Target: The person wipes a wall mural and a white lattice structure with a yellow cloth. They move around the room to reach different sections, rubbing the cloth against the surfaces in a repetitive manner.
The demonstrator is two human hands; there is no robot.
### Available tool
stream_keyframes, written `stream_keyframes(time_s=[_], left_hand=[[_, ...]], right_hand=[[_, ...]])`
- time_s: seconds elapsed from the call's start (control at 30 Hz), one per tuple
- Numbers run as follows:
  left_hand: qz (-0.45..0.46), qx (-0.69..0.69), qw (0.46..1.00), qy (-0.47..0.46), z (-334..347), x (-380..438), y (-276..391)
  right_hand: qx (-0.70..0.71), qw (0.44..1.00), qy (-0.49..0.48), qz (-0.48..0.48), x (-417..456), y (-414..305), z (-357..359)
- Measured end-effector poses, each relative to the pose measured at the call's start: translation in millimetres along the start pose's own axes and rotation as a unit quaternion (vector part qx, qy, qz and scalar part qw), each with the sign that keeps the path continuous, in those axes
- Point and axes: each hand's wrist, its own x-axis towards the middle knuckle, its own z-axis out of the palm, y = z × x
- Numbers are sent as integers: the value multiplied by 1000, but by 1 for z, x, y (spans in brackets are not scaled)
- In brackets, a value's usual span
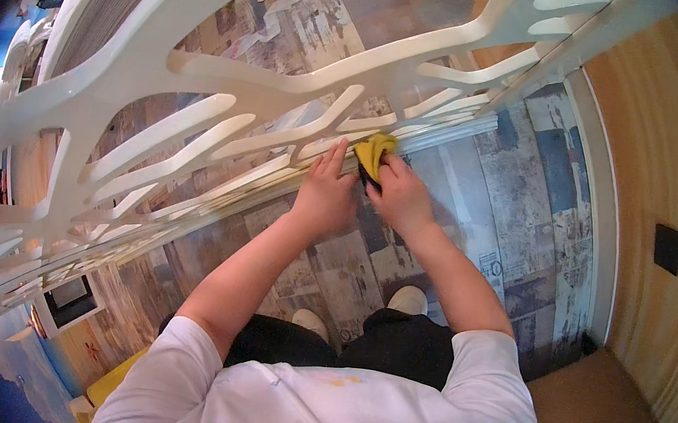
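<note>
A white openwork lattice partition (357, 69) with branch-like bars stands in front of me, slanting from lower left to upper right. My right hand (402, 197) grips a yellow cloth (374, 152) with a dark part, beside the lattice's lower bars. Close to its left, my left hand (327, 187) has its fingers extended against the edge of the partition. Whether its fingertips press on the bar is hard to tell. Nothing shows in that hand.
Patchwork-patterned floor (330, 274) lies under my two shoes. A wood-grain wall (654, 157) with a dark square plate (667, 249) rises on the right, above a brown padded seat (594, 418). Torn paper or tape (274, 20) lies beyond the lattice.
</note>
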Motion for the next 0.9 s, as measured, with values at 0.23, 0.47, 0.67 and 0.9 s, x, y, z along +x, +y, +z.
stream_keyframes(time_s=[0.23,0.47,0.67,0.9], left_hand=[[-60,-118,991,18,16,-40,-9],[-63,-135,988,-26,36,-64,-27],[-152,-197,964,-97,34,-55,-37],[-150,-145,976,-58,48,-67,-66]], right_hand=[[-41,983,17,-180,35,-9,19],[-129,985,36,-112,36,5,73],[17,984,-14,-174,56,-20,106],[1,956,50,-290,48,23,64]])
